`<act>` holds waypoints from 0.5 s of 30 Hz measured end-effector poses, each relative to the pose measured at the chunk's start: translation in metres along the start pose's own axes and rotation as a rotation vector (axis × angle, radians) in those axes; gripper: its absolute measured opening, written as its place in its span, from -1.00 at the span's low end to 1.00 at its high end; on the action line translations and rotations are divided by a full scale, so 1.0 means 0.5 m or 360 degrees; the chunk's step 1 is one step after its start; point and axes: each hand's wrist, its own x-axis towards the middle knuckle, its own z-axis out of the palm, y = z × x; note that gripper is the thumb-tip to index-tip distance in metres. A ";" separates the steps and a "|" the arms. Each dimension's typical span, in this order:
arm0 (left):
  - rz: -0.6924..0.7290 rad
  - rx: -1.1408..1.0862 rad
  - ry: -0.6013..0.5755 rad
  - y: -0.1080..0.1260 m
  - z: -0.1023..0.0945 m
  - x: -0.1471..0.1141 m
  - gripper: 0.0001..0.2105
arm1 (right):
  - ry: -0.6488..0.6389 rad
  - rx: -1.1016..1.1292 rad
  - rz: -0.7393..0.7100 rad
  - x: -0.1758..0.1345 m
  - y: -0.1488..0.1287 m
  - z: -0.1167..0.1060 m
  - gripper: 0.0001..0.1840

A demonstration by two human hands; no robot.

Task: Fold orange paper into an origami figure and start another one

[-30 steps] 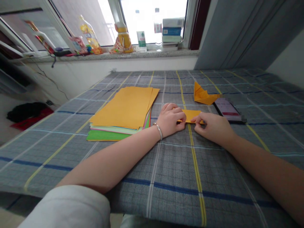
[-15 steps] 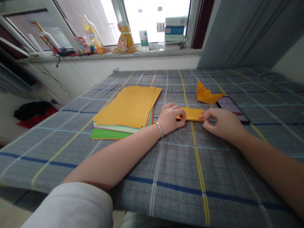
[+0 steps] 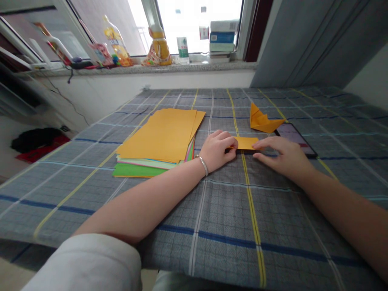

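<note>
A narrow folded strip of orange paper (image 3: pixel 246 143) lies between my hands over the plaid cloth. My left hand (image 3: pixel 216 150), with a silver bangle at its wrist, pinches the strip's left end between thumb and fingers. At the right end, my right hand (image 3: pixel 280 157) has its thumb and forefinger apart, the fingertips touching or just above the paper's edge. Behind the strip stands a folded orange paper boat (image 3: pixel 264 121). To the left rests a stack of coloured paper (image 3: pixel 160 135), orange on top, green and other colours showing below.
A phone (image 3: pixel 295 137) lies partly behind my right hand, close to the boat. The plaid tablecloth (image 3: pixel 169 250) covers the table. Along the windowsill (image 3: pixel 194 68) stand bottles, a green-and-white container (image 3: pixel 182 50) and stacked boxes (image 3: pixel 222 38). A grey curtain (image 3: pixel 291 44) hangs at right.
My right thumb and forefinger have parted from a pinch at the strip's right end. The strip looks flatter now. My left hand keeps its hold in nearly the same place.
</note>
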 end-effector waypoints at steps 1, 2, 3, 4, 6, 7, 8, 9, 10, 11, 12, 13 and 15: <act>0.0026 0.0044 0.0006 0.003 -0.003 0.000 -0.93 | -0.0010 -0.0021 -0.0041 0.000 -0.006 0.003 -0.86; 0.0044 0.0099 0.0023 0.005 -0.006 -0.001 -0.93 | -0.0007 -0.0055 -0.0060 0.000 -0.011 0.005 -0.89; 0.0061 0.0161 0.0044 0.007 -0.008 -0.001 -0.93 | -0.0001 -0.0095 -0.0071 -0.001 -0.017 0.007 -0.89; 0.0085 0.0223 0.0064 0.009 -0.009 -0.002 -0.93 | 0.0011 -0.0149 -0.0080 -0.001 -0.022 0.009 -0.88; 0.0168 0.0316 0.0079 0.011 -0.010 -0.001 -0.91 | 0.0031 -0.0265 -0.0124 -0.002 -0.033 0.012 -0.89; 0.0220 0.0349 0.0066 0.013 -0.009 -0.001 -0.90 | 0.0032 -0.0313 -0.0148 -0.002 -0.038 0.014 -0.89; 0.0271 0.0377 0.0038 0.014 -0.008 0.001 -0.87 | 0.0024 -0.0345 -0.0168 -0.003 -0.044 0.016 -0.89; 0.0314 0.0404 0.0000 0.016 -0.008 0.002 -0.85 | 0.0006 -0.0362 -0.0181 -0.004 -0.049 0.018 -0.88; 0.0347 0.0432 -0.0043 0.018 -0.007 0.003 -0.83 | -0.0022 -0.0374 -0.0190 -0.004 -0.054 0.020 -0.87; 0.0374 0.0461 -0.0088 0.020 -0.008 0.005 -0.82 | -0.0054 -0.0391 -0.0195 -0.004 -0.059 0.022 -0.85; 0.0398 0.0486 -0.0127 0.022 -0.008 0.006 -0.81 | -0.0081 -0.0414 -0.0198 -0.004 -0.063 0.023 -0.83; 0.0421 0.0504 -0.0158 0.024 -0.008 0.007 -0.81 | -0.0100 -0.0439 -0.0206 -0.004 -0.066 0.024 -0.82; 0.0445 0.0521 -0.0199 0.027 -0.009 0.007 -0.82 | -0.0120 -0.0481 -0.0236 -0.003 -0.070 0.024 -0.81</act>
